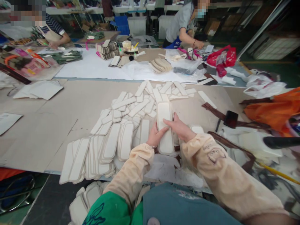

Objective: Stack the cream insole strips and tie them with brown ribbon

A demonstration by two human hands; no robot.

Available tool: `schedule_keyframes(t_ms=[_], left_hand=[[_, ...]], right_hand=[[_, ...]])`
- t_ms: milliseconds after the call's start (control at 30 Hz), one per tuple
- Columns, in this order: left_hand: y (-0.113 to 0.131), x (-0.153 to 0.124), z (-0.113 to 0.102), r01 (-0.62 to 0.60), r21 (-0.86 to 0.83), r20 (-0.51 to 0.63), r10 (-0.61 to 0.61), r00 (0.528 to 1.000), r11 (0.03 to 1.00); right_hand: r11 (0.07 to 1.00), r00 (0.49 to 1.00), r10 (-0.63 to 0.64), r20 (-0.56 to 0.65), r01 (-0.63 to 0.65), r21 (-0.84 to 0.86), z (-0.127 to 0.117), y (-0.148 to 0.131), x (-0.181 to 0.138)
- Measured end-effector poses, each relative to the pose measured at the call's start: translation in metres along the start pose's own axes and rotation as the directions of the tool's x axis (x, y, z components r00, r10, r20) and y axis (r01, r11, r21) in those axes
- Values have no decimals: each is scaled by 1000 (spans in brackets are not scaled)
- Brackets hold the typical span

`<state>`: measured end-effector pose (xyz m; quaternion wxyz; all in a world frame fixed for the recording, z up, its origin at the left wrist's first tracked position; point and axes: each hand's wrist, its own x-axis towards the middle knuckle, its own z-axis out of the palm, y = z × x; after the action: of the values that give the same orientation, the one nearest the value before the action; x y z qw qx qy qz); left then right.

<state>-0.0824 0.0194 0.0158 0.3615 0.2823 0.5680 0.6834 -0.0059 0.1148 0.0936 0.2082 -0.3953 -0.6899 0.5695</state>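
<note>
Both hands are closed around a stack of long white panels with rounded corners [165, 142], held above the near part of the table. My left hand [156, 135] grips the stack's left side, its thumb lying over the top panel. From the right side my right hand [180, 126] holds the same stack, thumb also across the top. A loose heap of similar white panels [140, 107] spreads behind and to the left. Nearer to me, more panels [106, 147] lie in overlapping rows at the table's front edge.
Dark brown strips [217, 114], a black rectangular object [231, 119] and an orange cloth [278, 106] lie to the right. White sheets [38, 89] rest at the left. Across the table are two co-workers, one in a striped sleeve [53, 25], and a red bag [222, 57].
</note>
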Motion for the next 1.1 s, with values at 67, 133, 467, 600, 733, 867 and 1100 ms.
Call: schedule_keyframes(t_ms=[67,133,467,600,733,867,1100], left_hand=[[-22,-10,6,156,-116,-25,-160,987,981],[-52,-22,14,281,-146,-57,-292,955,948],[-140,-42,72,436,74,-157,-421,893,897],[-147,-41,80,471,232,-179,-439,881,851],[-142,-44,87,493,373,-222,-440,870,786],[-126,-50,98,521,450,-297,-428,853,726],[-117,-53,102,447,691,-262,-380,887,568]], right_hand=[[988,997,-46,-60,36,-150,-28,-8,-7],[969,980,-152,-127,122,-213,-64,-9,-15],[975,964,114,-241,-155,-158,-182,98,-65],[972,974,114,-197,-150,-179,-189,121,-76],[971,980,104,-167,-136,-195,-189,126,-76],[970,989,70,-131,-99,-224,-186,124,-79],[908,986,-69,-152,-1,-419,-168,84,-84]])
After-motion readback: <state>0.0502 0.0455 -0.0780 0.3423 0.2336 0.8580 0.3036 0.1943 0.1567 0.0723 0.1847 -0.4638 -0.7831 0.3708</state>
